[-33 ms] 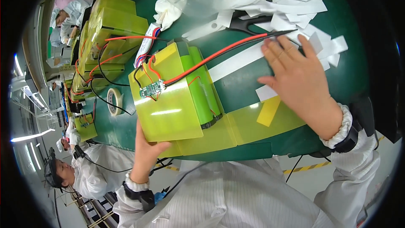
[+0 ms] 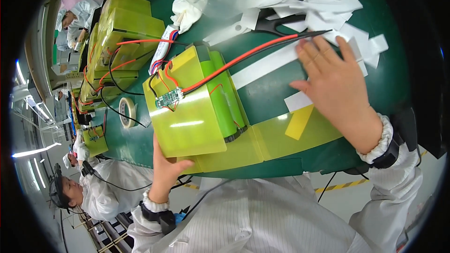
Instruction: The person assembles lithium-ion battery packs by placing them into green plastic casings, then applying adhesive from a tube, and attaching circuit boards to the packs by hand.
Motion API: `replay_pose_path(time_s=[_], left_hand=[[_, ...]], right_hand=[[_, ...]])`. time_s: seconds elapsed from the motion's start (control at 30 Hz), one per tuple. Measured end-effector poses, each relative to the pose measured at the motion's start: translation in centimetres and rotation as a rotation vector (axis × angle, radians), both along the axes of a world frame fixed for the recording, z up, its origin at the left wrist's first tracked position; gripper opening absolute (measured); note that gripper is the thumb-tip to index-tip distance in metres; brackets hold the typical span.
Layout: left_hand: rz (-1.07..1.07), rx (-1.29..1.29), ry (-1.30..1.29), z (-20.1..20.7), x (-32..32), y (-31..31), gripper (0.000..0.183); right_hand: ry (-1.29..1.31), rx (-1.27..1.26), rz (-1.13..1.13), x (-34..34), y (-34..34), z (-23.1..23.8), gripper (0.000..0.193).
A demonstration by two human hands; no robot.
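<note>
A battery pack (image 2: 187, 131) is being supported on the green bench (image 2: 267, 98), left of centre and near its front edge. On its yellow top panel a circuit board (image 2: 169, 98) is being carried, with red and black wires (image 2: 243, 57) being led off rightward; the wiring looks done. Covering seems only partly done: green cells (image 2: 227, 103) are being left bare, and a yellow sheet (image 2: 272, 145) (whether joined to the pack cannot be told) is lying flat beside them. At the pack's near left corner the left hand (image 2: 166, 171) is being held, thumb spread; its fingers are being partly hidden by the pack, so a grip cannot be told. The right hand (image 2: 335, 82) is being held palm down at a white strip's end (image 2: 267, 68), fingers spread, nothing being gripped. Beyond, scissors (image 2: 261, 24) are being partly covered by white scraps (image 2: 328, 0).
</note>
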State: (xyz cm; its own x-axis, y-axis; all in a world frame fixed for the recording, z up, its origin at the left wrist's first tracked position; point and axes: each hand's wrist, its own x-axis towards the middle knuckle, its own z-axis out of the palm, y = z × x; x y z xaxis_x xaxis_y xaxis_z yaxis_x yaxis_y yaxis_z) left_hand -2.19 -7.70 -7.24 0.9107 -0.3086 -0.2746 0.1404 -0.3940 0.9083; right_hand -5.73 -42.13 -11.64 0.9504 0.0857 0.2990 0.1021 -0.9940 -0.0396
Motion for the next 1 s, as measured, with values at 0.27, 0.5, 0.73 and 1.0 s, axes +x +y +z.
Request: replay_pose_path(time_s=[0.27,0.5,0.73,1.0], left_hand=[[0.159,0.173,-0.117,-3.0,-1.5,-0.8,0.034],[0.186,0.239,-0.31,-3.7,-1.4,-1.9,0.027],[0.203,0.312,-0.382,-3.7,-1.6,-2.4,0.03],[0.244,0.36,-0.453,-4.0,-1.7,-2.6,0.029]], right_hand=[[-0.191,-0.187,-0.263,-0.5,-3.0,-0.3,0.051],[0.032,0.34,0.412,-3.1,4.0,1.1,0.038],[0.045,0.522,0.437,-1.9,6.2,-0.3,0.031],[0.06,0.628,0.415,0.3,6.8,-1.2,0.041]])
